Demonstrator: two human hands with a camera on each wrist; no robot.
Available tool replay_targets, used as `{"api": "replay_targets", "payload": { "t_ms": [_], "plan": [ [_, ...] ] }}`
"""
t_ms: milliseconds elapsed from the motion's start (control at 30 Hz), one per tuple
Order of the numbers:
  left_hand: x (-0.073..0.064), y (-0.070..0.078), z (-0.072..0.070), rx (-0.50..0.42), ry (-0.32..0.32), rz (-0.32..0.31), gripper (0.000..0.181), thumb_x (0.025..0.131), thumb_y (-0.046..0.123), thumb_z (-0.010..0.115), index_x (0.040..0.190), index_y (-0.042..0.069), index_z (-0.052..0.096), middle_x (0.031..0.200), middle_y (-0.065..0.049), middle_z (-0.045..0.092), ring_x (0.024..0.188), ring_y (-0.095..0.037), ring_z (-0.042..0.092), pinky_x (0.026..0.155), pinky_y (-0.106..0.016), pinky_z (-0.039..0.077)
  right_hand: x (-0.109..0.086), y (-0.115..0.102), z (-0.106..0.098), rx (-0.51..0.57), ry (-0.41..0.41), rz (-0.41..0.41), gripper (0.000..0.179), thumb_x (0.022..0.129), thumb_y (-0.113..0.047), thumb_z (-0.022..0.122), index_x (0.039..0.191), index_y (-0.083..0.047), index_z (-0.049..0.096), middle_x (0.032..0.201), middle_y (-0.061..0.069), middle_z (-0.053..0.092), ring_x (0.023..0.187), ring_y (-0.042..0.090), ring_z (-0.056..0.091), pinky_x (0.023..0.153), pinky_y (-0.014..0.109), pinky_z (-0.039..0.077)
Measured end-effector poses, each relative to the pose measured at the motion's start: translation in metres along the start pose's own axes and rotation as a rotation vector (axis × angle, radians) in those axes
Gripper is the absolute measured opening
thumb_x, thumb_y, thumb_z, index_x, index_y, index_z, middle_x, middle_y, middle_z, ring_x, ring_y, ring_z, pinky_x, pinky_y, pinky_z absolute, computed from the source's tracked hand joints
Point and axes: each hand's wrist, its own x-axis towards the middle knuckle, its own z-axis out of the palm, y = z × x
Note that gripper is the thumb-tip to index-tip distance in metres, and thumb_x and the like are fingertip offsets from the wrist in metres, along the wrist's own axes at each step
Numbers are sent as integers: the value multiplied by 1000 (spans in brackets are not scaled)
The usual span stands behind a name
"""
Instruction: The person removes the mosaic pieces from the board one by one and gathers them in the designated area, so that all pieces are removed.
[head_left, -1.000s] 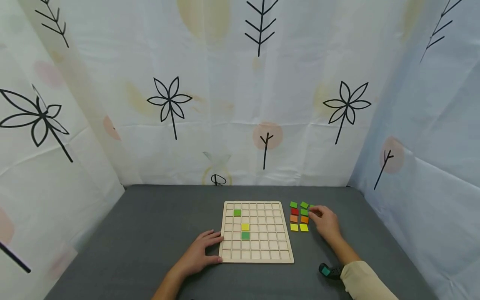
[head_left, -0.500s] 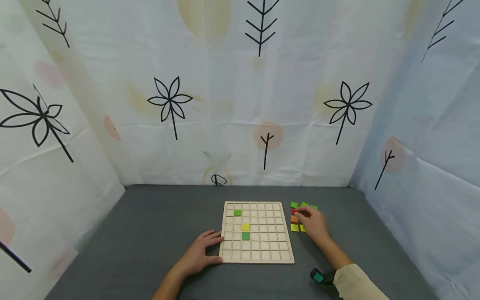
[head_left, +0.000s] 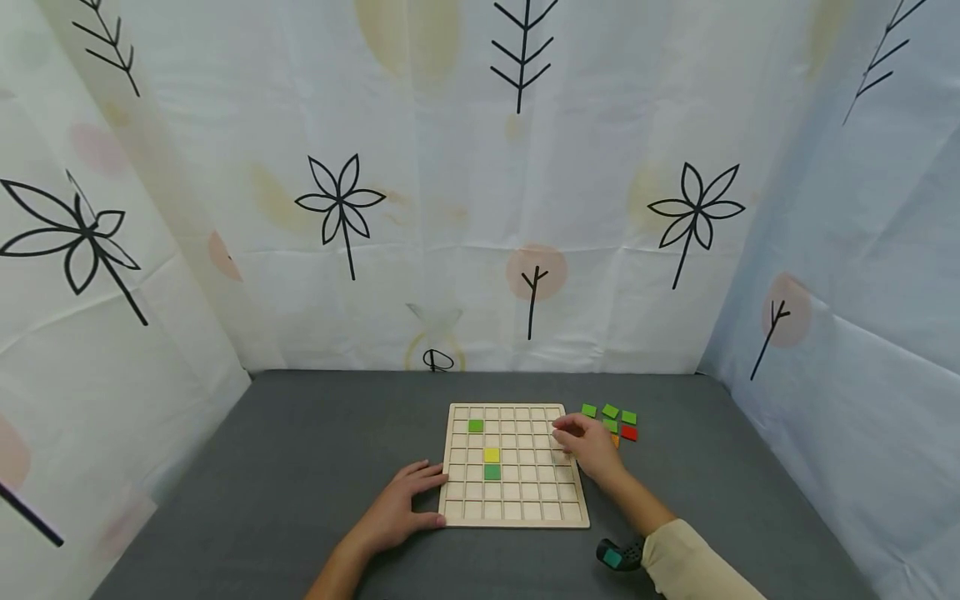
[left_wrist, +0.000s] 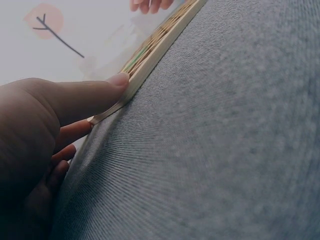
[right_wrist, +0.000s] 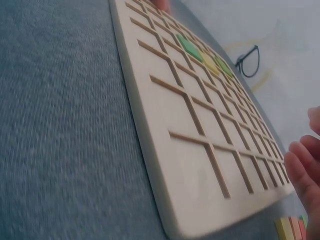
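A pale wooden grid board (head_left: 525,514) lies flat on the table, holding green tiles (head_left: 476,426) and a yellow tile (head_left: 491,455) in its cells. My left hand (head_left: 401,508) rests at the board's left edge, its fingers (left_wrist: 75,132) extended and thumb pressed to the rim. My right hand (head_left: 592,450) hovers over the board's upper right side, thumb and fingers bent close together; I cannot tell whether a tile sits between them. Right of the board lie loose tiles, among them a green tile (head_left: 588,410) and a red tile (head_left: 628,433); the hand hides others.
A black device with a teal patch (head_left: 613,557) is at the right wrist, by the pale sleeve (head_left: 693,562). The grey cloth-covered table (head_left: 300,450) ends at a white patterned curtain (head_left: 450,208) behind and on both sides.
My right hand has moved left from the loose tiles to the board's right side, passing over the red and orange ones. The left hand and the tiles on the board stay put.
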Motion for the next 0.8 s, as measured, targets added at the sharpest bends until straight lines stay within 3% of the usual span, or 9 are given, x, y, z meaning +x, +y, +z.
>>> {"api": "replay_targets", "payload": {
  "t_ms": [133, 400, 533, 800],
  "plan": [
    [0, 1, 0, -2, 0, -4, 66, 77, 43, 79, 133, 11, 61, 142, -5, 51, 137, -36, 33, 102, -61, 31, 0, -5, 10, 28, -83, -11, 18, 89, -2, 67, 105, 7, 66, 91, 11, 67, 80, 31, 64, 67, 34, 56],
    [-1, 2, 0, -5, -1, -5, 66, 78, 43, 79, 133, 11, 61, 142, -6, 51, 137, -36, 33, 102, -61, 31, 3, -10, 29, -48, -223, -64, 18, 91, -6, 67, 106, 4, 67, 89, 6, 66, 74, 23, 61, 64, 30, 54],
    [-1, 2, 1, -2, 3, 1, 66, 78, 43, 79, 133, 10, 61, 142, -6, 51, 137, -36, 33, 102, -61, 31, 3, -11, 37, -121, -261, -115, 18, 91, -10, 68, 106, 1, 68, 90, 2, 65, 78, 18, 61, 65, 29, 52],
    [0, 1, 1, -7, 5, -5, 66, 78, 40, 79, 133, 9, 61, 142, -7, 51, 137, -36, 33, 103, -60, 31, 5, -16, 52, -177, -317, -122, 19, 90, -15, 69, 105, -2, 69, 92, 0, 63, 82, 17, 58, 69, 33, 49]
  ]
}}
